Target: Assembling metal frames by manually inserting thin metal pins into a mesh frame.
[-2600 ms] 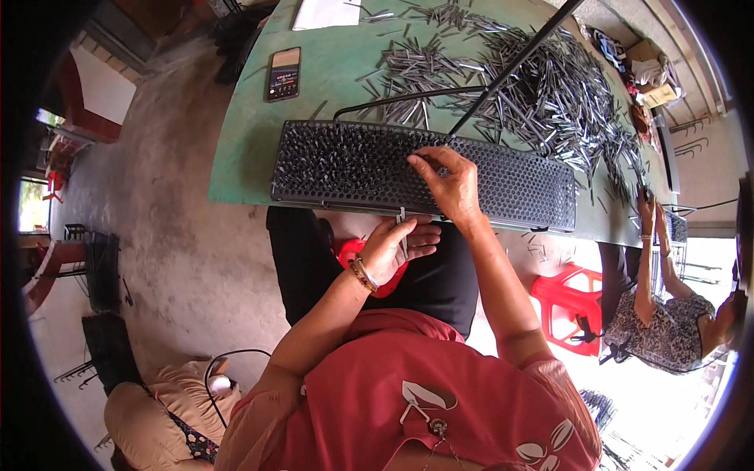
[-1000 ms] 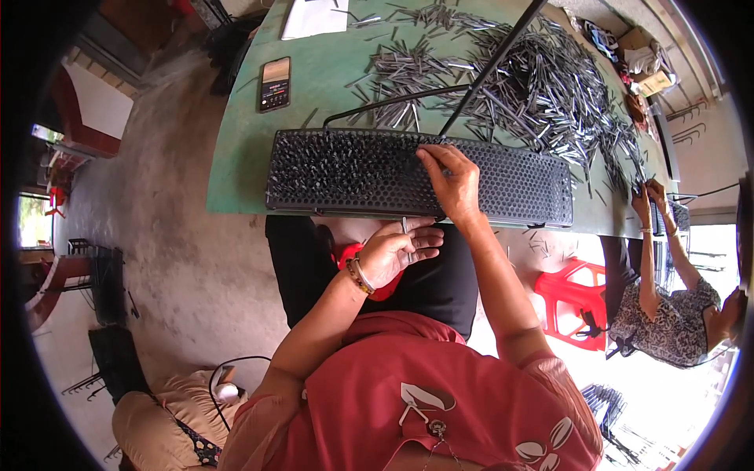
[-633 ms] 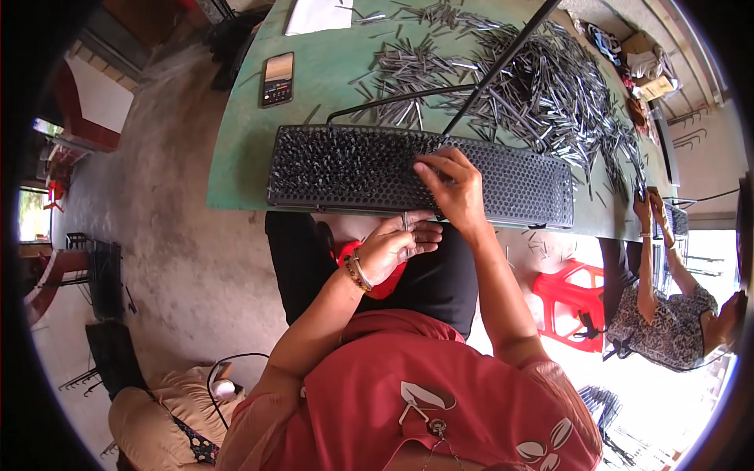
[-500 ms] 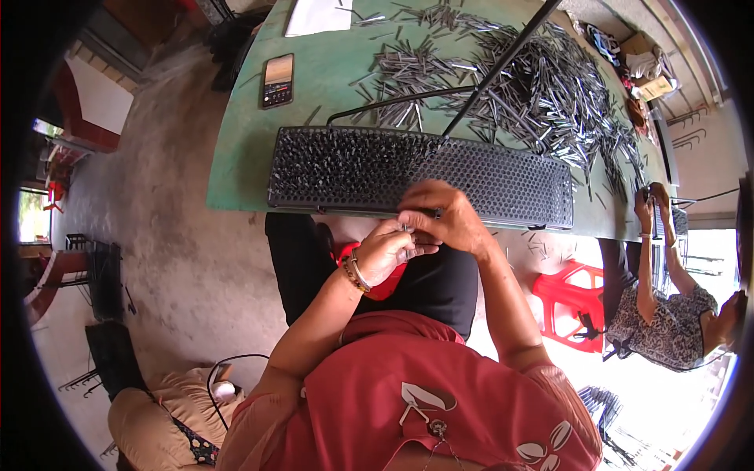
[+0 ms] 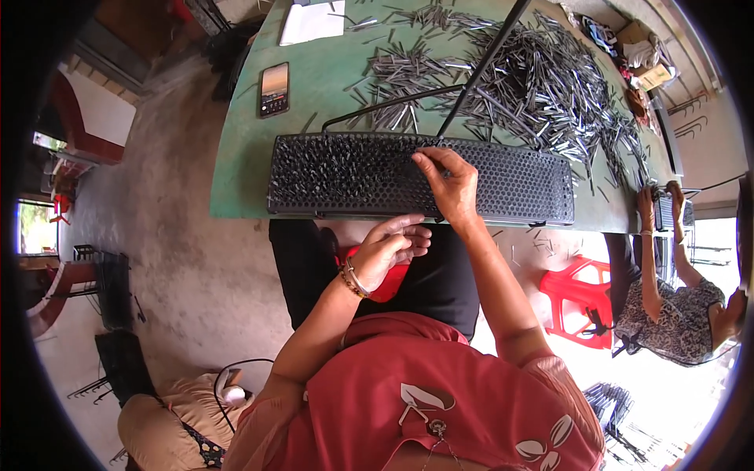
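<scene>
A long black perforated panel point(image 5: 503, 184) lies along the table's near edge. Its left half bristles with small dark pieces point(image 5: 322, 169) standing in the holes; on the right the holes show bare. Over the middle of the panel is my right hand point(image 5: 454, 188), thumb and forefinger pinched together near the far rows. Whatever is between those fingertips is too small to make out. Just below the panel's near edge, palm partly turned up, my left hand point(image 5: 385, 253) has its fingers stretched and slightly apart, with nothing visible in it.
A big heap of thin dark strips point(image 5: 542, 86) covers the green table point(image 5: 243, 177) beyond the panel. Thin black rods point(image 5: 479, 67) rise behind it. A phone point(image 5: 274, 90) and white paper point(image 5: 312, 23) lie far left. A red stool point(image 5: 577, 302) and a co-worker point(image 5: 667, 314) are at right.
My right hand has moved away from my left, forward and up over the panel's middle. My left hand stays near the edge, its fingers now more stretched out.
</scene>
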Available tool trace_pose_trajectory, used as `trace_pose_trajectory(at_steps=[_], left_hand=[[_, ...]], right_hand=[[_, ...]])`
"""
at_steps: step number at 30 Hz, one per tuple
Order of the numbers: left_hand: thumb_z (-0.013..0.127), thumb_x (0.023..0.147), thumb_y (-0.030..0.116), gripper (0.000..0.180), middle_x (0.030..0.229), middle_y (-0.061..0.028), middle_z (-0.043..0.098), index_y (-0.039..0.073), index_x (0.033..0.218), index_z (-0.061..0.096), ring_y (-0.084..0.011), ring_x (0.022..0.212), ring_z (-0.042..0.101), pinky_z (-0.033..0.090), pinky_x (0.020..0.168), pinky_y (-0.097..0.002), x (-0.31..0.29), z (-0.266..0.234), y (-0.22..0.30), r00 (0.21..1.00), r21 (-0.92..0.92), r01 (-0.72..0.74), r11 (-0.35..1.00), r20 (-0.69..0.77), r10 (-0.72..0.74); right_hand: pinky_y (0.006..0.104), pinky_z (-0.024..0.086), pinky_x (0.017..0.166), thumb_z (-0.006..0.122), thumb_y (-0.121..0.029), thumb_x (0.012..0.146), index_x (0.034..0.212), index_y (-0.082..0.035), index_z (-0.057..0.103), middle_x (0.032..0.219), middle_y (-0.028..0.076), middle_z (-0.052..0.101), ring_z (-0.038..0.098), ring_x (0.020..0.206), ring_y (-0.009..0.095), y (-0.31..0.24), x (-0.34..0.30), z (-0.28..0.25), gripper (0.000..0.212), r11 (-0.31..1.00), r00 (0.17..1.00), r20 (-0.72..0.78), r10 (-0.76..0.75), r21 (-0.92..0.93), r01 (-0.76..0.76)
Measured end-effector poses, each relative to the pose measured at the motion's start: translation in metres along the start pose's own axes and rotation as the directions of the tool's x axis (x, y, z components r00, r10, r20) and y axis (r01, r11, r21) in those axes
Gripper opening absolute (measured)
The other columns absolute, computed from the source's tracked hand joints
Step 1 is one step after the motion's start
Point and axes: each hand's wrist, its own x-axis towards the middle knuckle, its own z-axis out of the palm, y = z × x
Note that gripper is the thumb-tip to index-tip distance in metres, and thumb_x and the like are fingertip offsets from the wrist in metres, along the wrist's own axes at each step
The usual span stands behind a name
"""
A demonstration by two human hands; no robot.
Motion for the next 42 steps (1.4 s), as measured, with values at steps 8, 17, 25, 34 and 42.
trace_pose_trajectory(at_steps=[8, 17, 25, 34, 42], left_hand=[[0.043, 0.087, 0.002, 0.040, 0.112, -0.0119, 0.058, -0.001, 0.127, 0.045, -0.0193, 0.099, 0.059, 0.049, 0.089, -0.0334, -0.017, 0.004, 0.019, 0.999, 0.100, -0.017, 0.995, -0.045, 0.021], [0.046, 0.088, 0.005, 0.032, 0.102, -0.0122, 0.061, -0.002, 0.119, 0.051, -0.0180, 0.088, 0.061, 0.053, 0.078, -0.0305, -0.026, 0.008, 0.142, 0.953, 0.274, -0.256, 0.927, -0.086, 0.289], [0.054, 0.088, 0.017, 0.038, 0.111, -0.0098, 0.059, 0.004, 0.123, 0.051, -0.0182, 0.100, 0.058, 0.050, 0.082, -0.0300, 0.127, -0.081, 0.242, 0.897, 0.909, -0.069, 0.410, -0.123, 0.425], [0.049, 0.084, 0.048, 0.067, 0.138, -0.0207, 0.038, -0.001, 0.130, 0.043, -0.0326, 0.128, 0.035, 0.035, 0.104, -0.0402, 0.317, -0.120, 0.244, 0.893, 0.875, 0.401, -0.270, -0.309, 0.328], [0.046, 0.087, 0.050, 0.064, 0.134, -0.0153, 0.035, 0.002, 0.130, 0.040, -0.0312, 0.129, 0.030, 0.030, 0.103, -0.0462, 0.332, -0.107, 0.211, 0.936, 0.850, 0.297, -0.436, -0.168, 0.311]], right_hand=[[0.0303, 0.051, 0.069, 0.073, -0.008, 0.072, 0.088, -0.002, 0.068, 0.087, 0.010, 0.064, 0.062, 0.077, 0.024, 0.006, -0.010, 0.007, 0.017, 0.929, 0.952, 0.073, -0.298, -0.208, 0.306], [0.0286, 0.049, 0.064, 0.073, -0.008, 0.075, 0.089, 0.000, 0.068, 0.087, 0.008, 0.059, 0.059, 0.076, 0.018, -0.025, -0.001, -0.033, 0.018, 0.999, 0.979, 0.202, 0.010, -0.053, 0.001], [0.0228, 0.040, 0.055, 0.063, -0.020, 0.084, 0.082, 0.001, 0.068, 0.075, 0.004, 0.062, 0.052, 0.062, 0.008, -0.002, 0.096, -0.130, 0.022, 0.951, 0.950, 0.038, 0.309, -0.049, -0.307], [0.0302, 0.049, 0.069, 0.067, -0.025, 0.076, 0.103, -0.005, 0.067, 0.087, 0.009, 0.070, 0.063, 0.077, 0.014, 0.101, 0.222, -0.047, 0.034, 0.904, 0.011, 0.906, 0.423, -0.423, 0.067], [0.0269, 0.046, 0.073, 0.060, -0.014, 0.084, 0.126, -0.011, 0.053, 0.083, 0.002, 0.064, 0.056, 0.078, 0.010, 0.126, 0.198, 0.009, 0.043, 0.959, -0.255, 0.926, 0.279, -0.281, 0.028]])
